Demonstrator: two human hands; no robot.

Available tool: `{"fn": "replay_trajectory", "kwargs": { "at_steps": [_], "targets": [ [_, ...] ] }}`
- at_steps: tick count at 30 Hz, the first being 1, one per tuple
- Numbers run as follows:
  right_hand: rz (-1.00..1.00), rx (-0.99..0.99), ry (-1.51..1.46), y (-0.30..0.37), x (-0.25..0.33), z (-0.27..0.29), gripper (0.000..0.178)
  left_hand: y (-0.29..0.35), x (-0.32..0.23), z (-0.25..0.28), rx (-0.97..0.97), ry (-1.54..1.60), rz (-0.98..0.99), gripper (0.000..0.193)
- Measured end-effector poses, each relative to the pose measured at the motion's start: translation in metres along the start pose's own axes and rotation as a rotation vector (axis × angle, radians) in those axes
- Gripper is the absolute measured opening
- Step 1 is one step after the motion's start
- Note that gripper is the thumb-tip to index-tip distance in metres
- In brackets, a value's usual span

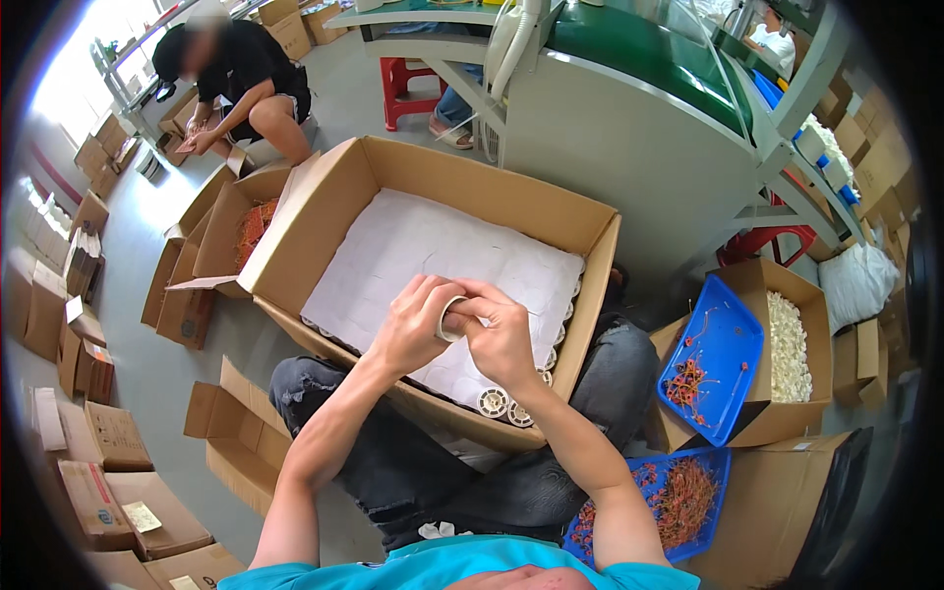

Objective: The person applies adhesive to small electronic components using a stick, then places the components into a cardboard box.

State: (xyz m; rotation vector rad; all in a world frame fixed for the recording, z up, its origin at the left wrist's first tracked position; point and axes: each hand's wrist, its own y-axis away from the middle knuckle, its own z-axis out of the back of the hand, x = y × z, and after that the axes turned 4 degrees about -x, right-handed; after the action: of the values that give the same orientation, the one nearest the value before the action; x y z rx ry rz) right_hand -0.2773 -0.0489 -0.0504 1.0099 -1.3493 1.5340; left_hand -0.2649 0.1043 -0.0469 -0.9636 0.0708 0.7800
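- Head view: both hands met over the open box on the person's lap, fingers pinched on one small white round spool (450, 317).
- Left hand (411, 329) curled around the spool's left side, fingers clenched on its rim; right hand (501, 339) gripped the right side, thumb and forefinger working the top edge.
- Spool sat between the two hands, just above the white sheet, not touching it as far as I could tell.
- Judgement: step looked like fiddling with or checking the spool. Best done with the left hand steady and only the right fingertips moving, low over the box so a slip lands inside.
- Cardboard box (324, 206) under the hands: flaps open, white paper sheet (413, 246) covering a layer; more white spools (494, 401) peeked out at the near edge below the sheet.
- Blue tray (733, 334) to the person's right, tilted on a carton: small heap of red-orange wire pieces (685, 382) at its low end.
- Second blue tray (713, 472) by the right knee: fuller with the same reddish pieces.
- Carton behind the tilted tray (801, 295) held white bits (787, 344); kind unclear.
- Open carton (221, 236) on the left had orange stuff inside, partly hidden.
- Another person (241, 74) crouched at the far left over small boxes, well apart.
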Motion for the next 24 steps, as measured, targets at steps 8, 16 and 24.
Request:
{"fn": "replay_trajectory", "kwargs": {
  "at_steps": [8,16,24],
  "targets": [
    [0.205,0.014,0.159,0.003,-0.006,-0.001,0.015,0.001,0.004,0.006,0.099,0.024,0.004,0.048],
    [0.199,-0.034,0.070,0.002,-0.014,-0.006,0.015,0.003,0.001,0.001,0.021,0.011,0.064,0.050],
    [0.163,-0.028,0.044,-0.003,-0.009,-0.004,0.014,0.002,0.002,-0.002,-0.016,0.017,0.077,0.050]
  ]
}}
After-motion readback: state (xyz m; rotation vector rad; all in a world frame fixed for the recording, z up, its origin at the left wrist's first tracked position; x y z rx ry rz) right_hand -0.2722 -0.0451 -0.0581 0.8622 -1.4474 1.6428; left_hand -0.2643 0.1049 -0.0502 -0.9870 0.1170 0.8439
